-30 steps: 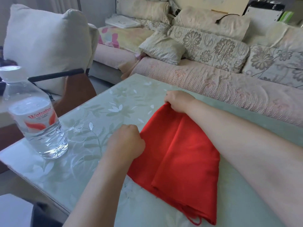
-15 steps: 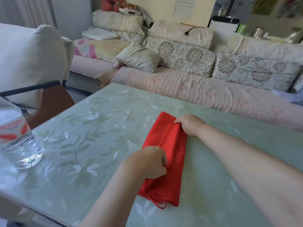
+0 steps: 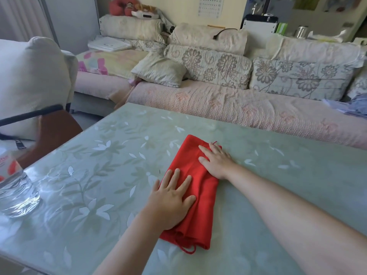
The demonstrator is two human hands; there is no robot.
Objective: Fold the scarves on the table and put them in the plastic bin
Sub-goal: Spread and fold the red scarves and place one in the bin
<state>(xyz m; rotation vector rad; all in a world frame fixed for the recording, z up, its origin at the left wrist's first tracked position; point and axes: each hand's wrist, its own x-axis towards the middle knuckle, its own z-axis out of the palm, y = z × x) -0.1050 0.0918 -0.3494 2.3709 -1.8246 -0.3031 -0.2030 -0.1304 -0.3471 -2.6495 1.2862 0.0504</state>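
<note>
Nearest on the table [image 3: 278, 195], the red scarf [image 3: 198, 205] lies folded into a narrow strip, a loose thread trailing from its near end. The left hand [image 3: 171, 201] lies flat with fingers spread on the scarf's near left part; beyond it the right hand [image 3: 216, 160] lies flat on the scarf's far right edge, gripping nothing. No plastic bin is visible. The thin cloth on the glossy tabletop could skid or spring open once the palms lift. A water bottle [image 3: 15, 187] stands well left of the scarf.
</note>
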